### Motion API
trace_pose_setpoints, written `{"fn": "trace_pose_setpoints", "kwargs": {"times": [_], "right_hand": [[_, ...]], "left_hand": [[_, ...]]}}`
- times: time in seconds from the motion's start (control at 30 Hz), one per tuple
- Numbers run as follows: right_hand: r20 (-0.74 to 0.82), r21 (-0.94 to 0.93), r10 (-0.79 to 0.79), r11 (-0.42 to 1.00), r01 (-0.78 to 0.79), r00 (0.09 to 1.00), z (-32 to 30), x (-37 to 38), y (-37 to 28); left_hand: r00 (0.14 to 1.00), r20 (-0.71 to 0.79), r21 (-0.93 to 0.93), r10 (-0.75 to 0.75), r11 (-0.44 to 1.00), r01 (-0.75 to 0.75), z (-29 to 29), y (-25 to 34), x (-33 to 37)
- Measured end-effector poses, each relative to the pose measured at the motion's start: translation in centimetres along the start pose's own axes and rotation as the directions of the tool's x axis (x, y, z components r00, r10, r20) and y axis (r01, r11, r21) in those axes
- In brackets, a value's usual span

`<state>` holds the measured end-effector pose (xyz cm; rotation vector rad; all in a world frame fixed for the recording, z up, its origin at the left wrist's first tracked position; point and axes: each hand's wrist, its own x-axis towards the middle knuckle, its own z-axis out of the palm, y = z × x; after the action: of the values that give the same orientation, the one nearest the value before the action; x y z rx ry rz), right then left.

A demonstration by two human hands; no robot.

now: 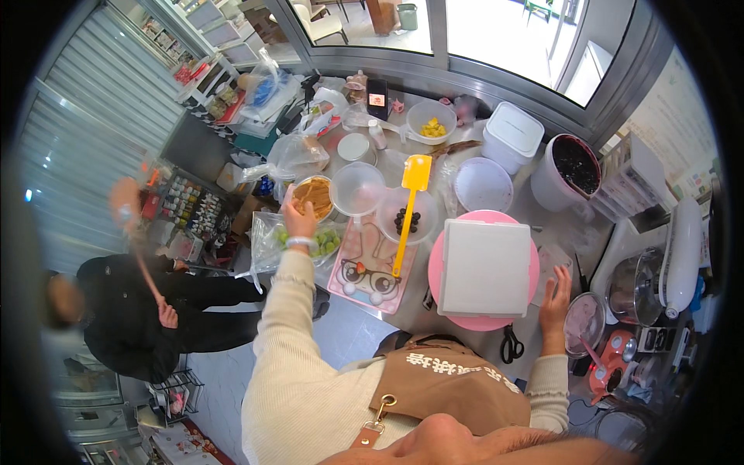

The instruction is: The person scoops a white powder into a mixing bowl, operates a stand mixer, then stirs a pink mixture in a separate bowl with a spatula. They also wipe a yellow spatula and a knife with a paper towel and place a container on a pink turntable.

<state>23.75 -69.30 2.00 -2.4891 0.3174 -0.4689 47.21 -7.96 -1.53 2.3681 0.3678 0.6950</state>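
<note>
Head view: on the worktop, we see one tub of brown paste directly ahead of the left hand, the nearer of two; being round, it shows no long axis. We cannot tell whether that hand grasps anything. The right hand is released, beside one white square panel; we count one yellow spatula.
</note>
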Motion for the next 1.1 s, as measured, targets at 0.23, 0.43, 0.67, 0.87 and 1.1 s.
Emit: {"fn": "trace_pose_setpoints", "kwargs": {"times": [0.23,0.43,0.67,0.87,1.1], "right_hand": [[0.148,0.092,0.127,0.986,-0.142,0.981,-1.4,-3.5,-5.7],[0.167,0.091,-0.002,0.996,-0.013,0.986,-0.6,-3.8,-11.3],[0.328,0.269,-0.140,0.962,0.049,0.934,1.3,-2.9,-16.5],[0.426,0.436,-0.321,0.892,0.119,0.846,2.5,-4.0,-18.6],[0.657,0.725,-0.310,0.509,-0.463,0.687,1.8,-3.7,-18.7]], "left_hand": [[0.668,0.665,0.586,-0.334,0.787,-0.191,1.9,-9.9,11.8],[0.597,0.587,0.420,-0.546,0.837,0.352,3.2,-13.5,13.6],[0.619,0.621,0.037,-0.482,0.806,0.590,0.6,-12.6,14.3],[0.927,0.237,-0.032,-0.289,0.952,0.305,-4.6,-9.3,13.8],[0.862,0.450,-0.536,-0.234,0.702,0.470,-17.8,6.0,1.8]]}}
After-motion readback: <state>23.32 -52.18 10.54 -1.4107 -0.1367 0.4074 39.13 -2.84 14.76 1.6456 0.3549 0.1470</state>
